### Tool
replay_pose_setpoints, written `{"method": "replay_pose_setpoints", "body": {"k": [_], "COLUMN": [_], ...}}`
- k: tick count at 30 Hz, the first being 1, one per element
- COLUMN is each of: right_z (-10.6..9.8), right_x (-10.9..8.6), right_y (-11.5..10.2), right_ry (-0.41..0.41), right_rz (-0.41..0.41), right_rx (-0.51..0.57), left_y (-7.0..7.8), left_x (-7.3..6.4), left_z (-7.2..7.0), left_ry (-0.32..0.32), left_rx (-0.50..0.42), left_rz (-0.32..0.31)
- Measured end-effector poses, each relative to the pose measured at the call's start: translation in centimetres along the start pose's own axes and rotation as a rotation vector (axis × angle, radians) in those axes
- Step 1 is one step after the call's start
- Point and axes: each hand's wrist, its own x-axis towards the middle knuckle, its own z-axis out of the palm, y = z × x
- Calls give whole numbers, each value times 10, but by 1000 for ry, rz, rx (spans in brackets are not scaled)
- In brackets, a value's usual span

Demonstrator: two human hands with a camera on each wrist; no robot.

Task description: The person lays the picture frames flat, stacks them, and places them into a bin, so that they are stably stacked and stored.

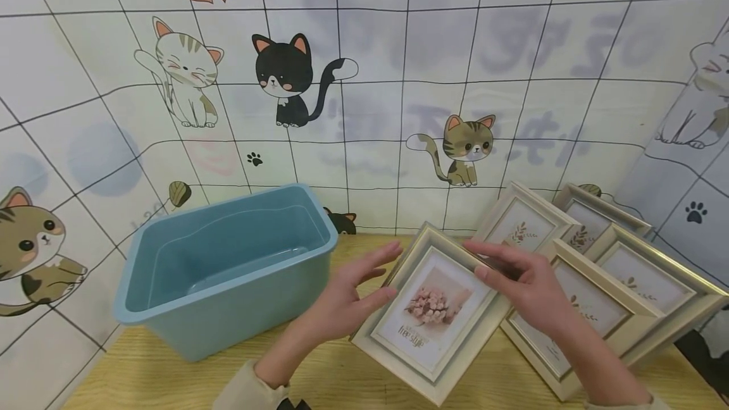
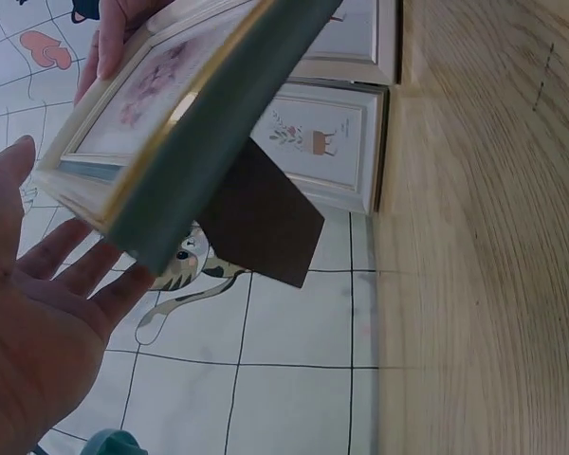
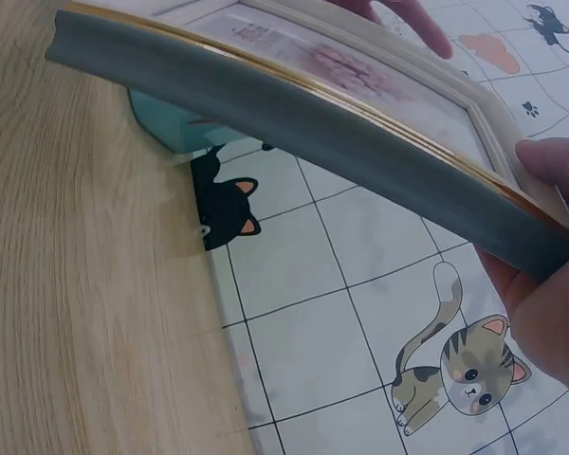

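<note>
A cream picture frame (image 1: 435, 315) with a pink flower print is held tilted above the table. My right hand (image 1: 535, 290) pinches its upper right edge, thumb on the front and fingers behind, as the right wrist view also shows. My left hand (image 1: 347, 302) is at its left edge with straight, spread fingers; whether they touch it I cannot tell. From the frame's back a dark brown stand (image 2: 264, 216) sticks out in the left wrist view. The grey-green side (image 3: 313, 142) and gold edging show in the right wrist view.
On the left of the wooden table (image 1: 319, 372) stands a blue plastic bin (image 1: 245, 309). Several more picture frames (image 1: 604, 296) lean and overlap at the right, close to my right forearm. A cat-print sheet (image 1: 376, 112) with grid lines covers the walls behind.
</note>
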Motion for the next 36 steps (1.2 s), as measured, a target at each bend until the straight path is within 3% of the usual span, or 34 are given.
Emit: {"method": "replay_pose_setpoints", "body": {"k": [5,13,22,29,36], "right_z": [2,4,4,4,5], "right_x": [-2,-3,-7,-11,-14], "right_y": [-1,-4,-4,-3,-1], "right_ry": [13,13,25,63,57], "right_rz": [11,-12,-67,-63,0], "right_rx": [69,170,184,176,149], "left_y": [5,10,6,7,6], "left_x": [3,7,3,-2,-7], "left_z": [2,4,5,5,4], "left_ry": [-22,-73,-121,-173,-160], "left_rx": [-41,-106,-218,-243,-235], "left_rz": [17,-13,-7,-103,-130]}}
